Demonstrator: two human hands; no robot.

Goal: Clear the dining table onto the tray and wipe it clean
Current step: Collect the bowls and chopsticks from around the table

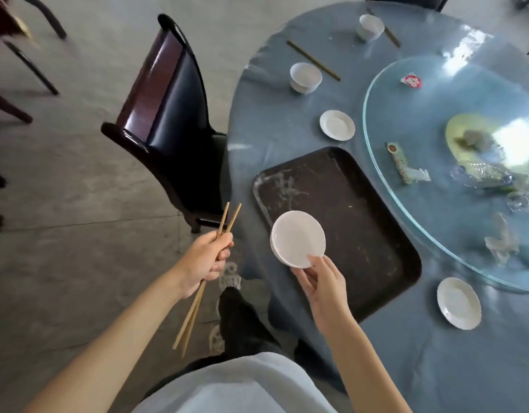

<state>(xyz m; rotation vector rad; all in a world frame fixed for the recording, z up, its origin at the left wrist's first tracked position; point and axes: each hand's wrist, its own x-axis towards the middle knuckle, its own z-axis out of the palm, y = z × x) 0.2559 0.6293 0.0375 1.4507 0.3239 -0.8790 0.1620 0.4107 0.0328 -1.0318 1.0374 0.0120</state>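
My left hand (206,261) grips a pair of wooden chopsticks (194,308) off the table's left side, over the floor. My right hand (323,283) pinches the near rim of a white saucer (297,238), held tilted above the near left corner of a dark, scuffed tray (361,210). The tray lies bare on the round table under a blue cloth (266,120). On the cloth sit two more white saucers (337,125) (458,302), two white bowls (305,77) (370,27) and another pair of chopsticks (313,60).
A glass turntable (406,120) covers the table's middle, carrying a red packet (410,81), wrappers, crumpled clear plastic and a yellow-green dish (463,129). A dark wooden chair (171,114) stands at the table's left edge. Grey tiled floor lies to the left.
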